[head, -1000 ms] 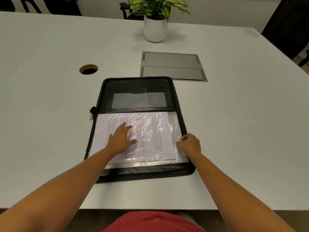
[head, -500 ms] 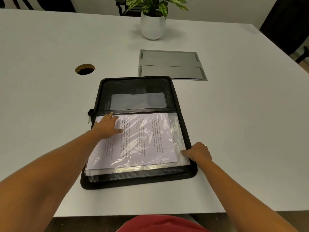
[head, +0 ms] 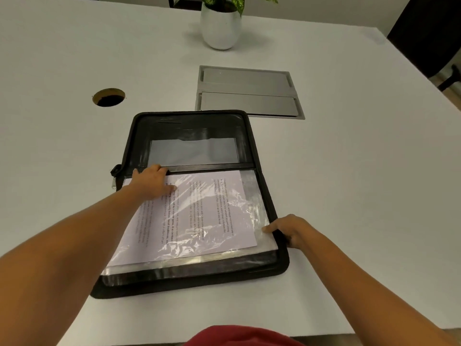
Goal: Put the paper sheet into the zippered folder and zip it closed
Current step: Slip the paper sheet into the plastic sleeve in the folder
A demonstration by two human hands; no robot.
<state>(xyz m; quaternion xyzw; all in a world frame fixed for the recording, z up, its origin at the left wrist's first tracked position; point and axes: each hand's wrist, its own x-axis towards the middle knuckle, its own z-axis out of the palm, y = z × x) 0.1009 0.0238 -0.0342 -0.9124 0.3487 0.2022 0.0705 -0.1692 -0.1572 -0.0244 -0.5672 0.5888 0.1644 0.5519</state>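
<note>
A black zippered folder lies open flat on the white table. Its near half holds a printed paper sheet under a crinkled clear plastic sleeve. My left hand rests flat on the sheet's far left corner, fingers reaching the folder's middle spine. My right hand sits at the folder's right edge, fingertips on the sleeve's right border and the black rim. The zipper pull hangs off the left side by the spine. The far half shows a clear window pocket.
A white pot with a green plant stands at the back. A grey metal cable hatch is set in the table just behind the folder. A round cable hole lies to the back left. The table's near edge is below the folder.
My left hand has slid from the middle of the sheet up to its far left corner. My right hand shifted outward onto the folder's right edge.
</note>
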